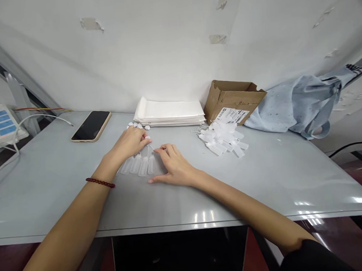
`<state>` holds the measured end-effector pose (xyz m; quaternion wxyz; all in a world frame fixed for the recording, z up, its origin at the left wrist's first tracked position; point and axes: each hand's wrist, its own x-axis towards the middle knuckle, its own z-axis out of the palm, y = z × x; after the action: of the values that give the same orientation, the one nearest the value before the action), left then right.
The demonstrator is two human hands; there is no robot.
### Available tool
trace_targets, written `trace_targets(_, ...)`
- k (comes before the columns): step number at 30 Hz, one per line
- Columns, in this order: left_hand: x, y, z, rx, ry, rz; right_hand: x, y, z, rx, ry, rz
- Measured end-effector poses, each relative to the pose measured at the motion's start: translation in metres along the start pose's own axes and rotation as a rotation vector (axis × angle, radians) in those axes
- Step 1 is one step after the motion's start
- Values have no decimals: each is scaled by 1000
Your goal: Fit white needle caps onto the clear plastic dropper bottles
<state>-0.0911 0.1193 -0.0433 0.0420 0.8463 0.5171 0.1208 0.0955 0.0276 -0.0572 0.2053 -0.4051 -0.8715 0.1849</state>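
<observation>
Several translucent plastic tags (143, 166) with thin white strings lie side by side in a row on the grey table. My left hand (131, 141) rests over their strings, fingers curled and thumb close to the index finger; what is between them is too small to make out. Small white round pieces (148, 128) show just beyond its knuckles. On the right of the row, my right hand (176, 166) has thumb and fingers spread around the end tag, its index fingertip close to a string. A loose heap of similar tags (222, 137) lies farther right.
A stack of white padded envelopes (173, 111) is against the wall, beside an open cardboard box (234, 99). A light blue cloth bag (289, 104) slumps at right. The phone (91, 126) lies at left, near a white cable (45, 115).
</observation>
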Motion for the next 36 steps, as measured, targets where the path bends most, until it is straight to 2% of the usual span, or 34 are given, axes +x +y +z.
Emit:
trace_targets(3, -1, 3, -2, -14, 19, -10, 6, 0, 2, -6, -35, 5)
trace_targets(7, -4, 10, -7, -81, 107, -14, 7, 0, 3, -33, -35, 21)
trace_targets(11, -10, 26, -17, -341, 171, -120, -6, 4, -11, 53, 52, 43)
trace_targets(14, -16, 40, -25, -557, 189, -215, -21, 10, -28, 231, 153, 104)
trace_targets(16, -19, 51, -29, -725, 151, -234, -29, 13, -36, 426, 201, 240)
trace_targets(18, -22, 61, -31, -874, 57, -214, -33, 16, -40, 634, 232, 322)
trace_targets(21, -25, 72, -30, -995, -81, -139, -32, 19, -42, 858, 276, 347)
trace_targets(24, -27, 78, -26, -1021, -107, -94, -30, 19, -42, 950, 262, 383)
trace_targets(26, -26, 79, -23, -1041, -83, -96, -30, 16, -44, 885, 256, 397)
trace_targets(30, -26, 82, -19, -1074, -47, -101, -33, 9, -45, 547, 312, 378)
trace_targets(36, -28, 88, -19, -1079, -139, -79, -36, 4, -39, 371, 316, 364)
